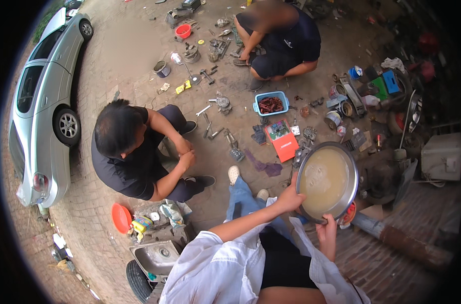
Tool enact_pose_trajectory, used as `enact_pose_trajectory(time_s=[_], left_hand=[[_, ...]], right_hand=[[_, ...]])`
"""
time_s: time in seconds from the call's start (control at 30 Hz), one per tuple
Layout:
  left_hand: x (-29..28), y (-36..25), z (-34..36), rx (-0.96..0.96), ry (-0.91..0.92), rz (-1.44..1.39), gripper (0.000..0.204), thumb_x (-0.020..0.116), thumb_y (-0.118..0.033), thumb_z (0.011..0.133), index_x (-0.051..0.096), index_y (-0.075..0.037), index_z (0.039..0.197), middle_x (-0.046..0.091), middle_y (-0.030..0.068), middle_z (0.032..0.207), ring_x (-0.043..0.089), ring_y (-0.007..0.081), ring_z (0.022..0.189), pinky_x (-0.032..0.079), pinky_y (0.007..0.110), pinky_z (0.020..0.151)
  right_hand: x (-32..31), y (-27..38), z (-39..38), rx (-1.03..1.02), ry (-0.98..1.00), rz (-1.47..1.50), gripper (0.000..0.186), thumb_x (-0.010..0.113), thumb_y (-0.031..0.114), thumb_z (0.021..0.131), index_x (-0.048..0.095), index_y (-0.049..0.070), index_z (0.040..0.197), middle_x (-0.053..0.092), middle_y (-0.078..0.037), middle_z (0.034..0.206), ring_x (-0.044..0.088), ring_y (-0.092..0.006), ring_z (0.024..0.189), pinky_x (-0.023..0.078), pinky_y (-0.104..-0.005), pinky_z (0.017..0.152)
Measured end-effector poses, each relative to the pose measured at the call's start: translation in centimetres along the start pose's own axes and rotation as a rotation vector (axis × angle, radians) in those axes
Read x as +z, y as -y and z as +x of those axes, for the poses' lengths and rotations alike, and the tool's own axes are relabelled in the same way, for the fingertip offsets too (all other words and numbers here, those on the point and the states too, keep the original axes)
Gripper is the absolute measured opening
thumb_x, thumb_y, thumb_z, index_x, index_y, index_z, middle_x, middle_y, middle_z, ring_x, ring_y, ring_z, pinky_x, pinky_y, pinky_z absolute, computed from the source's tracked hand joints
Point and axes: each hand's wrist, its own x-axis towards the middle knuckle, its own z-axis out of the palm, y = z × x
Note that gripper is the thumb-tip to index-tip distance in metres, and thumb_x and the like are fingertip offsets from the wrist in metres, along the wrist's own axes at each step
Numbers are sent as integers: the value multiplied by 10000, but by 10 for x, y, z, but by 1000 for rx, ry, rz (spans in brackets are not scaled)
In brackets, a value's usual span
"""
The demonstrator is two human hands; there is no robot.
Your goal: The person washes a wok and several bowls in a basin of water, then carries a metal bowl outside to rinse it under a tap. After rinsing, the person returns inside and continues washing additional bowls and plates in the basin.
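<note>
- Left hand point(290, 198): closed on the rim at the basin's 8 o'clock; the fingers underneath are mostly hidden.
- Right hand point(328, 234): closed on the rim at 6 o'clock, thumb uppermost; the rest of the hold is partly out of sight.
- Metal basin point(353, 178): round, held between both hands above the ground, right of the wearer's legs.
- Cloudy yellowish liquid point(328, 185): in the basin, a few pale bubbles toward 10 o'clock. Directions below run from the basin.
- 5 o'clock, just past the rim: a red item, partly covered, kind unclear.
- 4 o'clock: a thick, rusty pipe point(398, 241) on the brick ground.
- 10 o'clock, near: red box point(285, 148), a green circuit-board-like piece on its far end.
- Between 9 and 10: purple cloth point(265, 165), crumpled flat.
- 11 o'clock: blue basket point(285, 104) with dark reddish pieces inside; beyond it a crouching person point(296, 43).
- 10 o'clock, farther: wrench point(203, 110) beside a metal part point(222, 104).
- 9 o'clock: seated person point(129, 159), forearms brought together.
- 8 o'clock: steel sink point(152, 258), tire point(138, 281) next to it.
- Between 9 and 10, well apart: silver car point(49, 109).
- 3 o'clock: pale boxy case point(442, 157).
</note>
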Motion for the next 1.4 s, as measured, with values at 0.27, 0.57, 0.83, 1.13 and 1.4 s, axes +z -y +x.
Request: enact_pose_trajectory(time_s=[0.27, 0.57, 0.83, 1.13, 1.4], left_hand=[[-25, -15, 28, 44, 92, 56, 794, 496, -65, 719, 86, 28, 1391, 362, 301, 1306, 409, 353, 1210, 337, 343, 1000], [-31, -23, 51, 10, 22, 209, 847, 513, -170, 702, 54, 78, 1369, 471, 359, 1142, 521, 458, 1015, 424, 438, 882], [-32, -31, 53, -42, 67, 161, 871, 512, -188, 713, 13, 52, 1385, 386, 376, 1227, 479, 449, 1088, 400, 413, 925], [-34, -37, 49, -46, 92, 125, 858, 510, -182, 721, 14, 79, 1370, 358, 395, 1237, 418, 451, 1159, 361, 406, 970], [-25, -38, 46, -39, 61, 161, 854, 524, -165, 712, 31, 109, 1354, 396, 392, 1193, 427, 457, 1139, 360, 399, 967]], right_hand=[[31, -13, 1, -36, 11, 22, 311, 515, 7, 743, 512, -23, 1052, 593, -105, 1029, 586, -227, 956, 490, -355, 859], [67, -21, -2, -83, -7, 40, 273, 522, 27, 752, 529, -18, 1021, 607, -91, 994, 608, -211, 907, 531, -323, 786], [67, -19, 0, -61, 7, 41, 278, 518, 26, 757, 521, -20, 1031, 612, -97, 994, 610, -214, 915, 532, -323, 796], [66, -16, 0, -63, 36, 51, 282, 514, 20, 760, 515, -27, 1038, 603, -106, 1018, 599, -227, 946, 515, -353, 842], [61, -12, -3, -72, 12, 66, 275, 510, 19, 761, 516, -31, 1032, 605, -110, 1014, 603, -237, 937, 524, -363, 830]])
